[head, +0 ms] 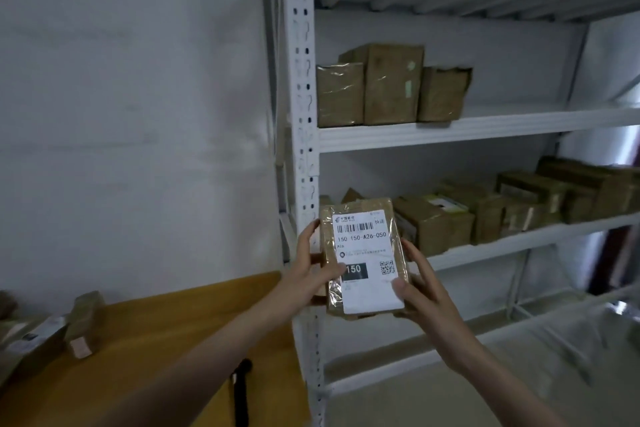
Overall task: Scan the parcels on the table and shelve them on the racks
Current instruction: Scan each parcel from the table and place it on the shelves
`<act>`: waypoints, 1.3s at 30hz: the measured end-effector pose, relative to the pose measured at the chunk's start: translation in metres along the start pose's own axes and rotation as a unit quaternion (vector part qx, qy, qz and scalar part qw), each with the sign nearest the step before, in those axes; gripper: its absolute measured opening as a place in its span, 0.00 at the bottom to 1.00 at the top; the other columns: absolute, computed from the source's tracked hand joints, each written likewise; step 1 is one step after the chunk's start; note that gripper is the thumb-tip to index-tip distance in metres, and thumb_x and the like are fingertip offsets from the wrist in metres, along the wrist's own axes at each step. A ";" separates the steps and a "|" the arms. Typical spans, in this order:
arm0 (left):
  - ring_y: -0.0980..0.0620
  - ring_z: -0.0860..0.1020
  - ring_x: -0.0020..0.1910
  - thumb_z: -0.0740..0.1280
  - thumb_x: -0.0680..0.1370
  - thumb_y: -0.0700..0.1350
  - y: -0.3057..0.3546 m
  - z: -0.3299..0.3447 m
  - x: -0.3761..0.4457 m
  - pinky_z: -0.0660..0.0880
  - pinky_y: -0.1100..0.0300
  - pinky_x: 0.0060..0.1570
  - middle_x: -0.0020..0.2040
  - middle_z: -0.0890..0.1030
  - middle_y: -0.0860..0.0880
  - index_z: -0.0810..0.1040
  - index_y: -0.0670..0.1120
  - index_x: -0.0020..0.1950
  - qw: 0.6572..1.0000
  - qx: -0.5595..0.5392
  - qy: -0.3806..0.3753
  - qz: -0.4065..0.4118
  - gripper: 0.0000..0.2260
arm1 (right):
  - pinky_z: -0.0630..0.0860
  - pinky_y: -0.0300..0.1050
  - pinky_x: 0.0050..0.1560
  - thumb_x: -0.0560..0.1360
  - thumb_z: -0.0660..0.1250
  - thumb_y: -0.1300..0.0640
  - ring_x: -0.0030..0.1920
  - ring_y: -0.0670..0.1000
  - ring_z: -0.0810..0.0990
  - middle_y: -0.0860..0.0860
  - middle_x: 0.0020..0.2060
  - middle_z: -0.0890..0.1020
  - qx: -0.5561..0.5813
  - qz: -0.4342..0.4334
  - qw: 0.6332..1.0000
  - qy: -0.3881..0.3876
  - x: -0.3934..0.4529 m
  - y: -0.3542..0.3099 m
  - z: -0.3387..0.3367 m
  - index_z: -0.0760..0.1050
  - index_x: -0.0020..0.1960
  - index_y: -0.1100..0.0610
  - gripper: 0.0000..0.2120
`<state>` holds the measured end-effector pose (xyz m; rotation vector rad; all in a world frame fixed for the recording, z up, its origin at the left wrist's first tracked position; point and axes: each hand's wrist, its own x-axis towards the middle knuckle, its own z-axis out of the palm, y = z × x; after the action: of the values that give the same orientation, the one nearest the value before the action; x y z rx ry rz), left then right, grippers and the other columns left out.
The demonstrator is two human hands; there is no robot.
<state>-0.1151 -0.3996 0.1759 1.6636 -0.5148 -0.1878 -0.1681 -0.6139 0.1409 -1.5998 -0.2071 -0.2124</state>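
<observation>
Now holding parcel (363,255) upright, my left hand (311,274) and right hand (420,291) gripping its sides, label facing me, rack (485,130) shelves just beyond grip.

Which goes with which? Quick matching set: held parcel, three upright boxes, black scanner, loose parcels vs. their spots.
Things:
1. held parcel
2. three upright boxes
3. black scanner
4. loose parcels

Places:
A. far left of the table
B. upper rack shelf
C. between left hand and right hand
D. table's near right part, by the rack post

Pairs: 1-C, 2-B, 3-D, 4-A
</observation>
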 end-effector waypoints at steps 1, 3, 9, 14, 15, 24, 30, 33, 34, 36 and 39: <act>0.51 0.76 0.63 0.69 0.73 0.52 0.006 0.015 0.014 0.77 0.47 0.58 0.69 0.72 0.54 0.46 0.69 0.72 1.000 0.007 -0.007 0.007 0.38 | 0.78 0.43 0.46 0.64 0.69 0.37 0.54 0.46 0.81 0.37 0.54 0.81 -0.004 -0.004 1.000 0.010 0.004 -0.004 -0.019 0.60 0.67 0.28 0.34; 0.56 0.76 0.60 0.69 0.75 0.52 0.017 0.047 0.043 0.75 0.47 0.61 0.67 0.71 0.58 0.45 0.70 0.71 1.000 0.009 -0.014 0.019 0.37 | 0.78 0.43 0.45 0.62 0.68 0.35 0.54 0.49 0.81 0.39 0.57 0.80 -0.013 -0.010 0.999 0.030 0.011 -0.012 -0.058 0.60 0.67 0.28 0.35; 0.59 0.73 0.61 0.66 0.78 0.52 0.040 0.137 0.125 0.74 0.58 0.58 0.69 0.69 0.57 0.45 0.64 0.74 0.998 0.014 -0.033 0.053 0.35 | 0.78 0.45 0.45 0.60 0.69 0.36 0.54 0.51 0.82 0.43 0.58 0.81 -0.016 -0.023 0.997 0.069 0.031 -0.033 -0.166 0.61 0.68 0.29 0.38; 0.72 0.77 0.47 0.64 0.80 0.47 0.057 0.192 0.189 0.76 0.69 0.48 0.54 0.73 0.69 0.49 0.61 0.73 0.995 -0.025 -0.050 0.082 0.30 | 0.80 0.53 0.51 0.62 0.73 0.42 0.58 0.55 0.80 0.44 0.62 0.77 -0.009 -0.017 0.999 0.046 0.051 -0.055 -0.238 0.60 0.67 0.28 0.38; 0.70 0.78 0.49 0.64 0.80 0.47 0.061 0.199 0.201 0.76 0.65 0.54 0.56 0.74 0.67 0.48 0.61 0.74 0.995 -0.030 -0.054 0.083 0.31 | 0.80 0.54 0.51 0.64 0.73 0.44 0.58 0.56 0.80 0.46 0.62 0.78 -0.012 -0.019 0.998 0.052 0.056 -0.060 -0.250 0.61 0.67 0.29 0.37; 0.56 0.77 0.53 0.65 0.79 0.53 0.108 0.200 0.292 0.77 0.57 0.53 0.61 0.74 0.53 0.58 0.54 0.74 0.979 0.138 0.000 0.147 0.26 | 0.78 0.41 0.37 0.77 0.64 0.53 0.52 0.51 0.79 0.52 0.60 0.76 -0.118 -0.078 0.970 0.195 0.144 -0.125 -0.295 0.67 0.70 0.45 0.21; 0.56 0.77 0.51 0.64 0.79 0.49 0.117 0.160 0.338 0.76 0.58 0.54 0.59 0.73 0.51 0.69 0.47 0.67 0.936 0.241 0.093 0.240 0.17 | 0.79 0.44 0.43 0.76 0.65 0.49 0.43 0.45 0.77 0.50 0.54 0.76 -0.354 -0.155 0.893 0.232 0.223 -0.186 -0.293 0.69 0.69 0.48 0.22; 0.59 0.76 0.49 0.64 0.80 0.47 0.115 0.154 0.351 0.73 0.64 0.50 0.57 0.76 0.51 0.67 0.46 0.68 0.935 0.248 0.077 0.243 0.18 | 0.79 0.43 0.42 0.75 0.66 0.49 0.46 0.49 0.77 0.48 0.53 0.75 -0.434 -0.167 0.859 0.215 0.261 -0.198 -0.282 0.68 0.69 0.50 0.23; 0.59 0.76 0.49 0.64 0.80 0.47 0.113 0.155 0.353 0.73 0.64 0.50 0.58 0.76 0.51 0.67 0.46 0.69 0.931 0.255 0.075 0.251 0.18 | 0.79 0.44 0.43 0.75 0.66 0.48 0.48 0.50 0.77 0.48 0.53 0.75 -0.451 -0.174 0.848 0.217 0.274 -0.199 -0.278 0.69 0.69 0.51 0.24; 0.58 0.75 0.52 0.63 0.80 0.48 0.109 0.157 0.357 0.74 0.61 0.53 0.58 0.74 0.52 0.66 0.47 0.70 0.918 0.278 0.081 0.269 0.20 | 0.78 0.44 0.44 0.74 0.66 0.45 0.48 0.49 0.77 0.49 0.51 0.77 -0.485 -0.190 0.824 0.223 0.296 -0.198 -0.271 0.71 0.67 0.52 0.24; 0.57 0.75 0.50 0.62 0.80 0.50 0.108 0.155 0.363 0.74 0.59 0.50 0.56 0.73 0.54 0.65 0.47 0.71 0.901 0.313 0.101 0.282 0.20 | 0.79 0.51 0.46 0.73 0.64 0.39 0.45 0.51 0.78 0.51 0.47 0.79 -0.510 -0.211 0.801 0.231 0.324 -0.194 -0.269 0.73 0.62 0.54 0.24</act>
<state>0.1179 -0.7048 0.3159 2.0359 -0.9385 0.6372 0.0912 -0.8746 0.4229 -2.4801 -0.0503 -1.2195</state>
